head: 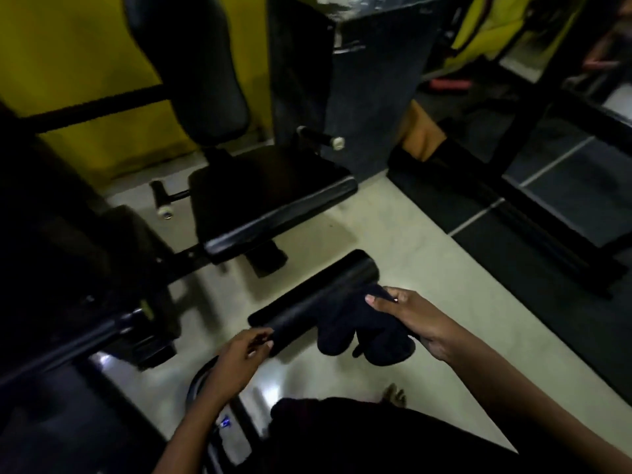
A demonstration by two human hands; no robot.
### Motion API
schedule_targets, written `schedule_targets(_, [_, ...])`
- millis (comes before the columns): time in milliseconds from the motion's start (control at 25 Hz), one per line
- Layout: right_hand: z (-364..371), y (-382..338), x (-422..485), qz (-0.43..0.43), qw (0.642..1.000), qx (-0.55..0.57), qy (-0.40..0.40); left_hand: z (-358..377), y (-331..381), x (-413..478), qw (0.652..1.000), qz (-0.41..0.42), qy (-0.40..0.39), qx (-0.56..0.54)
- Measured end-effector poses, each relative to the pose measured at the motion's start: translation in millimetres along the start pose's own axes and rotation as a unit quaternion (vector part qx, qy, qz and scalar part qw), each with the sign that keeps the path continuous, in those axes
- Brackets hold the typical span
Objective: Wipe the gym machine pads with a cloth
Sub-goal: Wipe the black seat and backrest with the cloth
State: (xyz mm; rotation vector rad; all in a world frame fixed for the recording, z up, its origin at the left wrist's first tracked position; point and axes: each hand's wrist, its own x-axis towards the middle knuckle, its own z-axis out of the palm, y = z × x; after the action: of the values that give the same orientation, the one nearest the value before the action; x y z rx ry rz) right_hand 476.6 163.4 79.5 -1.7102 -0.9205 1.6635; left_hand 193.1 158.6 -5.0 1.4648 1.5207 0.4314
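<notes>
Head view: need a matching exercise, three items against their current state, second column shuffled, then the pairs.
Items:
1. black cylindrical roller pad
2. dark crumpled cloth
3. black flat seat pad

States:
A. untouched, beyond the other two
B. held at its near end by the left hand
C. gripped by the right hand, draped over a pad

Pairs: 1-B, 2-C, 3-A.

Yellow wall [75, 49], pale floor [403, 234], dark matting [578, 196]
</notes>
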Motion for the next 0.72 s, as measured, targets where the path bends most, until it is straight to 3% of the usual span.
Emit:
schedule_targets(160, [-122.3,28.6,-28.0,0.007,0.995,-0.033,0.094,80.3,91.7,54.7,0.992,0.063,-0.078,0.074])
schedule_targets(400, [-282.2,76.4,-69.5,0.027,0.96,0.006,0.279,219.4,214.4,123.2,0.967,0.136,-0.197,0.081])
schedule_targets(560, [-340.6,85.1,-71.9,0.028,0.953,0.072,0.293,270.7,268.0,154.6,0.951,0.146,-0.253,0.098])
schedule_targets(720, [-383.5,60.7,-7.1,0.023,0.964,0.046,0.262,284.2,299.6,213.2,0.96,0.13,-0.218,0.116])
